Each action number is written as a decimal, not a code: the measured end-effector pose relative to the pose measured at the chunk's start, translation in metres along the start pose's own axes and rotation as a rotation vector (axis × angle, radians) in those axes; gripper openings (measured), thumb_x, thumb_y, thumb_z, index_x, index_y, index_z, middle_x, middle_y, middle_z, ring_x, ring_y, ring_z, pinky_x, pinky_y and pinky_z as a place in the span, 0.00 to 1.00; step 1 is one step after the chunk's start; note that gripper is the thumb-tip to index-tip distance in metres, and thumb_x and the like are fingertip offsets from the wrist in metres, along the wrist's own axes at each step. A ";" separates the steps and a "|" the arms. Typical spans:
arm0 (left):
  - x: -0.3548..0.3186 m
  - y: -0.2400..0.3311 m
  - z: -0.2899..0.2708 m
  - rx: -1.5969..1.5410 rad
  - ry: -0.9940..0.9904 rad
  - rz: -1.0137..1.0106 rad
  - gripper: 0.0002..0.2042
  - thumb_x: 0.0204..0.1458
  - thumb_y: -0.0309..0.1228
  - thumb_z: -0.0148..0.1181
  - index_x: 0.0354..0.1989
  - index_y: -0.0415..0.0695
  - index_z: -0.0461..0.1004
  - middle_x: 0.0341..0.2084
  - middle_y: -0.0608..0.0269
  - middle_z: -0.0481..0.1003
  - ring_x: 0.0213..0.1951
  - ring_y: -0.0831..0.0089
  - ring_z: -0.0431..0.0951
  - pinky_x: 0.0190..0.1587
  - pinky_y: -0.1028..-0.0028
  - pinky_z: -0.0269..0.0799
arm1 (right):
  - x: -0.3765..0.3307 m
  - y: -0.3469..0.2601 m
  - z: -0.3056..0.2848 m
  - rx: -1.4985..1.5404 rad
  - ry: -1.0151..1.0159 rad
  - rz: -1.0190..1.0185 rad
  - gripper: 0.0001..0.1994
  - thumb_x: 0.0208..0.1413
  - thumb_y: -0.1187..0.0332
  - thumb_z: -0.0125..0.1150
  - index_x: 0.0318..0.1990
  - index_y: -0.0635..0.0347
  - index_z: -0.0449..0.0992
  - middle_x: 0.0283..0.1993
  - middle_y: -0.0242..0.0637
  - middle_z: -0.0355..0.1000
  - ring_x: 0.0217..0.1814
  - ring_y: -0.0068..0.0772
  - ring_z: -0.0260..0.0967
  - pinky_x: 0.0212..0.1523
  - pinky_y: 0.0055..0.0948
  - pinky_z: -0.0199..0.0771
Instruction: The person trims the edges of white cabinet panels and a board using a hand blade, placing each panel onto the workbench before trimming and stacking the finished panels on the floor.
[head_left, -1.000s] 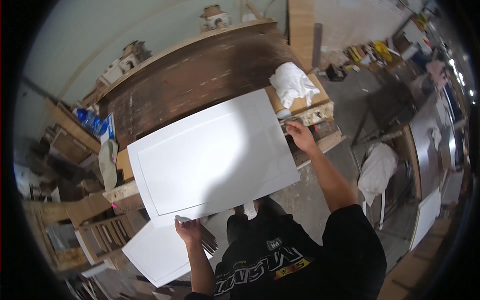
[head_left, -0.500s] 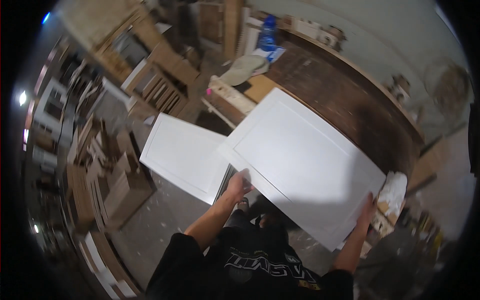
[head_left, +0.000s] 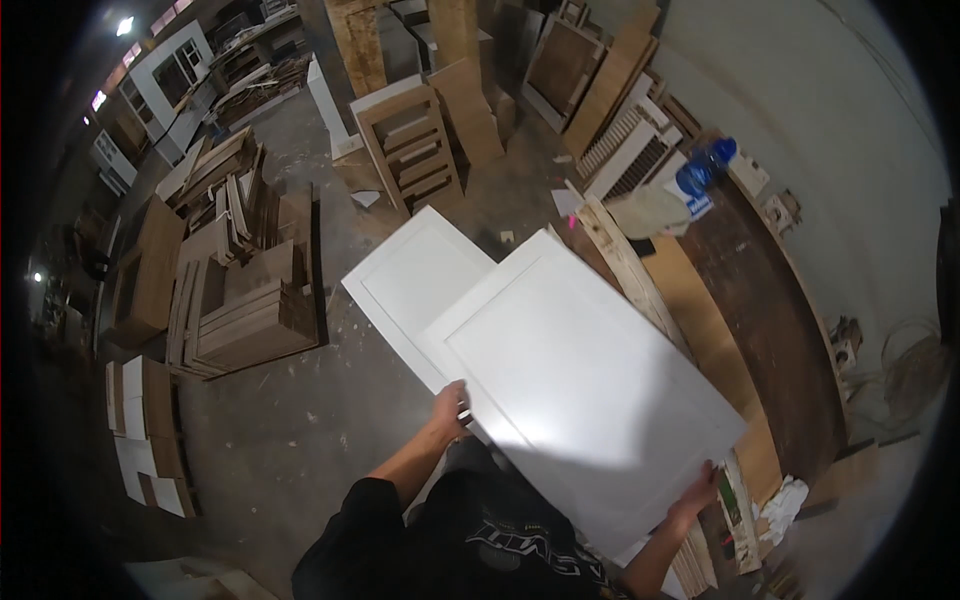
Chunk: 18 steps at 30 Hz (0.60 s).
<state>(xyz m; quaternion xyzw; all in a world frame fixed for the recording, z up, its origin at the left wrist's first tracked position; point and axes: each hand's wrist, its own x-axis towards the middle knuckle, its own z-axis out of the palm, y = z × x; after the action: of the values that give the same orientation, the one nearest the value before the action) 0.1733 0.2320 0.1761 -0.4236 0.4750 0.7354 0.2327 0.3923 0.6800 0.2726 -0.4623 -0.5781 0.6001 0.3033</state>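
Note:
A large white door panel (head_left: pixel 590 370) with a thin recessed border lies tilted across both my hands. My left hand (head_left: pixel 453 408) is closed round its near left edge, and the fingertips underneath are hidden. At the right end, my right hand (head_left: pixel 697 490) grips the edge with the thumb showing by the corner. A second white panel (head_left: pixel 435 265) of the same look is partly covered by the large one and sticks out beyond its far left side. How the lower panel is supported is hidden.
Right of me runs a dark brown workbench (head_left: pixel 765 310), carrying a cap (head_left: pixel 645 212) and a blue bottle (head_left: pixel 706 165). Stacked wooden boards (head_left: pixel 255 320) stand on the floor to the left. Ahead, a slatted wooden frame (head_left: pixel 415 145) leans upright. White-and-brown pieces (head_left: pixel 150 435) lie at lower left.
My view has turned left, so the bench now sits further right. The panels have swung with me and lie more over the floor beside the bench. Both hands keep their hold.

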 end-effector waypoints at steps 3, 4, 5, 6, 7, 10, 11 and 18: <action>0.031 0.052 -0.052 -0.086 0.099 0.036 0.19 0.54 0.48 0.56 0.49 0.51 0.69 0.42 0.63 0.72 0.41 0.68 0.73 0.38 0.67 0.72 | -0.033 0.010 0.094 -0.102 -0.116 -0.076 0.23 0.63 0.60 0.55 0.58 0.70 0.66 0.55 0.46 0.69 0.51 0.39 0.68 0.53 0.35 0.68; 0.051 0.070 -0.070 -0.131 0.128 -0.001 0.18 0.56 0.46 0.54 0.49 0.50 0.69 0.39 0.63 0.72 0.37 0.68 0.74 0.34 0.67 0.73 | -0.040 0.013 0.126 -0.157 -0.113 -0.017 0.22 0.64 0.61 0.53 0.58 0.70 0.66 0.54 0.47 0.70 0.50 0.39 0.68 0.52 0.35 0.69; 0.058 0.091 -0.082 -0.140 0.098 0.001 0.16 0.57 0.45 0.53 0.48 0.49 0.70 0.36 0.62 0.73 0.36 0.67 0.75 0.34 0.65 0.74 | -0.047 0.017 0.157 -0.214 -0.107 0.046 0.21 0.64 0.63 0.52 0.58 0.71 0.66 0.53 0.49 0.70 0.49 0.39 0.69 0.51 0.35 0.70; 0.071 0.109 -0.091 -0.167 0.153 -0.003 0.15 0.58 0.43 0.52 0.47 0.48 0.71 0.35 0.63 0.73 0.34 0.67 0.75 0.34 0.64 0.75 | -0.054 0.025 0.185 -0.224 -0.110 0.036 0.21 0.64 0.63 0.52 0.58 0.71 0.66 0.53 0.49 0.70 0.49 0.39 0.69 0.51 0.35 0.70; 0.086 0.122 -0.100 -0.195 0.208 -0.007 0.14 0.58 0.41 0.52 0.46 0.47 0.71 0.33 0.63 0.73 0.33 0.67 0.75 0.33 0.64 0.75 | -0.059 0.034 0.210 -0.206 -0.107 0.023 0.21 0.64 0.62 0.53 0.57 0.71 0.67 0.52 0.47 0.71 0.49 0.39 0.69 0.50 0.35 0.70; 0.160 0.144 -0.155 -0.244 0.212 0.092 0.12 0.57 0.39 0.54 0.42 0.46 0.73 0.30 0.65 0.72 0.30 0.68 0.73 0.31 0.66 0.73 | -0.090 0.041 0.290 -0.142 -0.152 0.063 0.21 0.63 0.61 0.53 0.57 0.70 0.68 0.52 0.44 0.72 0.48 0.39 0.70 0.48 0.34 0.70; 0.176 0.150 -0.166 -0.256 0.215 0.082 0.12 0.57 0.39 0.54 0.42 0.46 0.73 0.30 0.65 0.72 0.30 0.68 0.73 0.31 0.66 0.73 | -0.097 0.041 0.309 -0.092 -0.168 0.117 0.21 0.63 0.62 0.53 0.58 0.69 0.69 0.52 0.44 0.72 0.48 0.39 0.71 0.48 0.34 0.70; 0.210 0.214 -0.180 -0.145 0.179 0.180 0.11 0.56 0.39 0.57 0.37 0.44 0.74 0.28 0.67 0.69 0.29 0.73 0.69 0.31 0.69 0.69 | -0.103 0.079 0.353 -0.125 -0.264 0.195 0.21 0.63 0.66 0.54 0.61 0.67 0.66 0.52 0.42 0.73 0.48 0.39 0.72 0.48 0.35 0.71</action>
<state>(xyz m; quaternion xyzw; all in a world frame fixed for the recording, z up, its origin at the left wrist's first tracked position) -0.0255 -0.0356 0.0723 -0.4590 0.4756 0.7448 0.0914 0.1261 0.4302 0.1827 -0.4515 -0.6014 0.6450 0.1358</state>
